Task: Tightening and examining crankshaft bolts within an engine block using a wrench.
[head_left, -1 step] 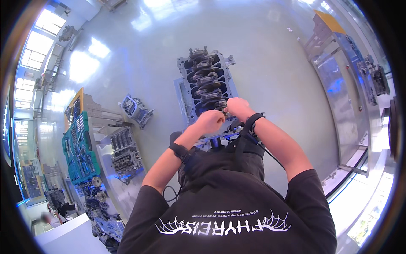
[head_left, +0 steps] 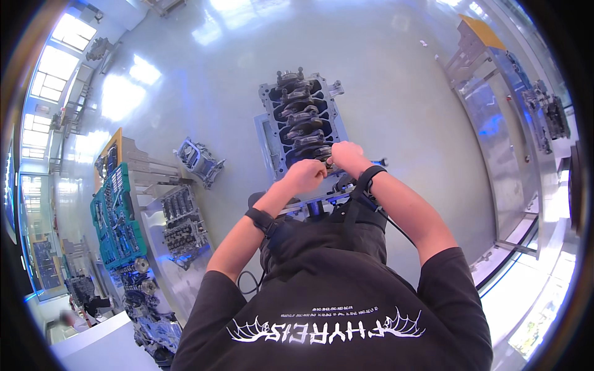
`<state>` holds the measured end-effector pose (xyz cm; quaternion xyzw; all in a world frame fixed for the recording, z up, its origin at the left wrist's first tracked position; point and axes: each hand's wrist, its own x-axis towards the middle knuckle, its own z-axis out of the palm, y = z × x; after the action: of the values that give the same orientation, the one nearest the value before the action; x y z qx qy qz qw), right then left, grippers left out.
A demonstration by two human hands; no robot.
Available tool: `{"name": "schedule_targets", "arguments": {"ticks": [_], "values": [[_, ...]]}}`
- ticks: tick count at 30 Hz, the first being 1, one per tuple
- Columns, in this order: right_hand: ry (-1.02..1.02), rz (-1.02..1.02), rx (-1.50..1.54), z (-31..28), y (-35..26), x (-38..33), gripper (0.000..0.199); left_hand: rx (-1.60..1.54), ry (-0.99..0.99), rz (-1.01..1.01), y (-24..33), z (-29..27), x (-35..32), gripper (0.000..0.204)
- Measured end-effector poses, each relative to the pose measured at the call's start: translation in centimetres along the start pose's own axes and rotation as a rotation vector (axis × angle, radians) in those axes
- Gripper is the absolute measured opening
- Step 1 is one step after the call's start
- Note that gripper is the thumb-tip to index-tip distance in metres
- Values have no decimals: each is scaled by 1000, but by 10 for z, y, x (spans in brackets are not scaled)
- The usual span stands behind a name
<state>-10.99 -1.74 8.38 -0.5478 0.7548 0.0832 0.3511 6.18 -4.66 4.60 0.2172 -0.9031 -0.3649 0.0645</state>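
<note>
In front of me an engine block [head_left: 335,117] lies with its open side up, and a dark crankshaft [head_left: 302,116] runs along its middle. My left hand [head_left: 305,175] and my right hand [head_left: 348,156] meet at the block's near end, close to the last crank web. Both have their fingers curled in. Something small may sit between the fingertips, but the hands hide it. Below them, a metal bracket or stand part [head_left: 317,208] shows between the block and my body. A dark strap circles each forearm near the wrist.
At left, a steel bench [head_left: 162,272] carries a green tool case [head_left: 102,230] and several engine parts [head_left: 184,222]. A metal housing [head_left: 199,162] stands beyond it. Another steel bench [head_left: 489,127] with engine parts [head_left: 549,111] stands at right. A blurred person [head_left: 75,320] is at lower left.
My left hand has shifted very slightly up, and the right wrist has turned a little. The engine block and crankshaft stay where they were.
</note>
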Motion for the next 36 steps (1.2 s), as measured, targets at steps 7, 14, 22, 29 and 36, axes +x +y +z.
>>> {"name": "schedule_targets", "arguments": {"ticks": [7, 14, 22, 29, 36], "values": [[314, -144, -181, 22, -4, 28, 19, 78, 44, -123, -12, -23, 1, 16], [466, -291, -242, 24, -4, 32, 24, 306, 366, -172, -7, -34, 11, 36], [465, -744, -513, 26, -11, 42, 12, 628, 331, -126, -10, -39, 19, 52], [281, -594, -547, 7, -4, 38, 12, 723, 25, -311, -1, -34, -3, 55], [412, -461, -549, 6, -14, 31, 11, 704, -22, -373, -1, -29, -14, 57]]}}
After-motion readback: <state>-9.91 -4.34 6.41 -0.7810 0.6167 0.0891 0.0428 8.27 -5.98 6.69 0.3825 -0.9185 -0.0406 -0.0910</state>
